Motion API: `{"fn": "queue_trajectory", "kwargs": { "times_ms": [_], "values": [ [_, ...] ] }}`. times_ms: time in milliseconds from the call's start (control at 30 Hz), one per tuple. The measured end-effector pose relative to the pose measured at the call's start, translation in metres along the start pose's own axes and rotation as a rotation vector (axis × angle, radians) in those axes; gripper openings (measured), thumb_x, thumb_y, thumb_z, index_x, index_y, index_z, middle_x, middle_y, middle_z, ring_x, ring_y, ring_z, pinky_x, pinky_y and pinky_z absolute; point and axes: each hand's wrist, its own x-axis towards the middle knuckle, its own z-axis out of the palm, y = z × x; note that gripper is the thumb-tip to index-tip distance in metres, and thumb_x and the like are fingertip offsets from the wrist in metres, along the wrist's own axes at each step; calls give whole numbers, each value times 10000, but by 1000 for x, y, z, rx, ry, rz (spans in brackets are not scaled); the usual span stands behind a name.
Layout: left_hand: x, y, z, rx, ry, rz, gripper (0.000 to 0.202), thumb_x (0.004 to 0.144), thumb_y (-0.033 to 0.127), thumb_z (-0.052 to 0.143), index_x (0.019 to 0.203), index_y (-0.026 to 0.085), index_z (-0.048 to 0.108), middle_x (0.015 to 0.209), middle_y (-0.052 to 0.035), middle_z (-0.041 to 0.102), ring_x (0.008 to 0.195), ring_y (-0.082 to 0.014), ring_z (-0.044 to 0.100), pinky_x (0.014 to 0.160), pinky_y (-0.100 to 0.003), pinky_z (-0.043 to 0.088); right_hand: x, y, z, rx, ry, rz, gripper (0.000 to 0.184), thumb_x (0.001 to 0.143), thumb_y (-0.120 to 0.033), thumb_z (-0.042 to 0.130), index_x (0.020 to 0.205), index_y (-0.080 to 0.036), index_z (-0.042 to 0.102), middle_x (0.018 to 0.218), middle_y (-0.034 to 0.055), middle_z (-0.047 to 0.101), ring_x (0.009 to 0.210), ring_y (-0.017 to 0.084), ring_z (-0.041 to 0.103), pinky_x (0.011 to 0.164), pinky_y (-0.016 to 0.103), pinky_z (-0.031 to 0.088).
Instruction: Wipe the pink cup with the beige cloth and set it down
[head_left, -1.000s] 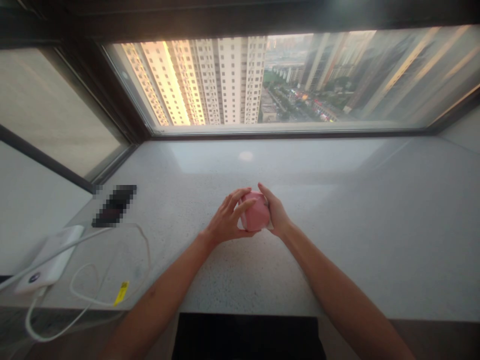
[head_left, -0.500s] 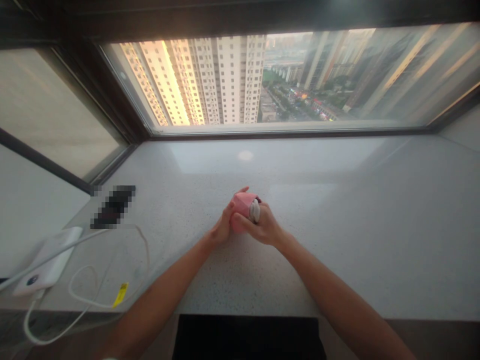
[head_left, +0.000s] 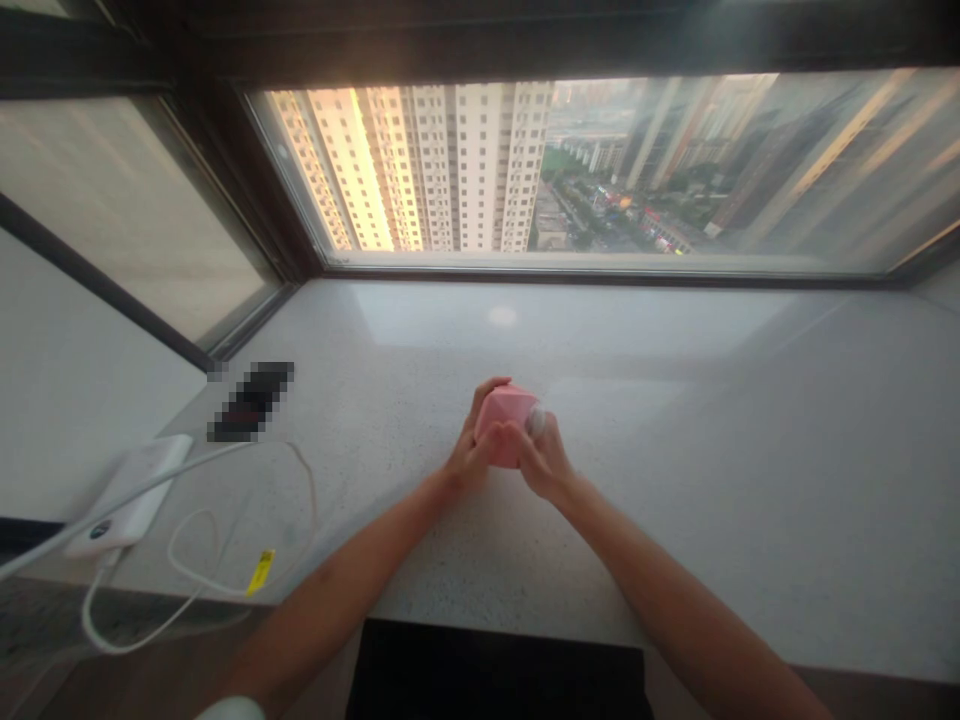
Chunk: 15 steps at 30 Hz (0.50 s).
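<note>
A small pink pouch point(head_left: 507, 405) with angular folds is held between both hands above the pale stone ledge point(head_left: 720, 480). My left hand point(head_left: 478, 445) wraps round its left side, with the thumb on the near face and fingers over the far top edge. My right hand point(head_left: 547, 455) closes on the right side, its thumb pressed to the front near my left thumb. At the pouch's right end a white, looped bundle point(head_left: 535, 420), perhaps a coiled cord, shows against my right fingers. How far it reaches inside the pouch is hidden.
On the left lie a white power bank point(head_left: 135, 500) and a white cable point(head_left: 187, 580) with a yellow tag point(head_left: 260, 572). A pixelated dark object point(head_left: 253, 402) lies beyond them. A window point(head_left: 465, 170) borders the back; a black surface point(head_left: 502, 675) sits below the front edge.
The white bundle shows less at the pouch's right end. My left thumb has moved onto the pouch's front, close to my right thumb. The view has shifted slightly.
</note>
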Motion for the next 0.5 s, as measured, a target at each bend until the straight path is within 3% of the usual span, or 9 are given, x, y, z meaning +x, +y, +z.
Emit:
{"fn": "queue_trajectory", "kwargs": {
  "times_ms": [67, 133, 233, 300, 333, 400, 500],
  "values": [
    [-1, 3, 6, -196, 13, -217, 624, 1071, 642, 444, 1516, 207, 491, 1246, -128, 700, 1119, -313, 715, 1039, -507, 569, -1, 0, -3, -219, -75, -137, 620, 876, -655, 755, 532, -219, 481, 511, -39, 417, 515, 99, 340, 522, 285, 293],
    [0, 6, 7, -234, 22, -278, 625, 1091, 642, 395, 1525, 204, 495, 1270, -135, 712, 1162, -324, 713, 1089, -517, 549, 1, -1, -6, -248, -114, -141, 611, 884, -610, 770, 533, -216, 460, 523, -44, 406, 526, 96, 333, 531, 284, 289],
    [3, 7, 0, -44, -7, -71, 768, 1049, 734, 435, 1649, 260, 366, 1635, -172, 485, 1474, -386, 524, 1259, -588, 397, 6, -4, -7, 49, -79, 88, 538, 893, -683, 727, 680, -207, 593, 610, -22, 513, 541, 112, 415, 512, 263, 346],
    [5, 7, -6, 143, -79, 157, 906, 933, 760, 650, 1663, 317, 347, 1762, -157, 287, 1613, -429, 325, 1311, -644, 288, 8, -6, -4, 282, -16, 260, 566, 908, -764, 642, 774, -214, 653, 654, 3, 584, 558, 141, 502, 514, 268, 417],
    [5, 7, -8, 218, -112, 245, 938, 873, 722, 756, 1643, 335, 384, 1767, -151, 268, 1632, -438, 280, 1316, -662, 263, 8, -6, -2, 345, 14, 307, 603, 916, -803, 588, 793, -218, 666, 652, 13, 597, 566, 157, 533, 515, 275, 440],
    [4, 7, -8, 258, -104, 308, 864, 839, 626, 832, 1571, 325, 485, 1689, -160, 388, 1590, -432, 356, 1300, -662, 293, 6, -5, 2, 305, 25, 272, 674, 932, -853, 493, 785, -220, 671, 627, 24, 589, 573, 177, 550, 504, 285, 438],
    [1, 8, 0, -8, 0, 67, 673, 986, 628, 627, 1536, 262, 500, 1444, -158, 609, 1328, -371, 620, 1176, -609, 474, -1, -2, 3, 89, -11, 86, 629, 872, -817, 648, 693, -214, 632, 598, 9, 542, 558, 151, 470, 496, 284, 360]
  ]
}}
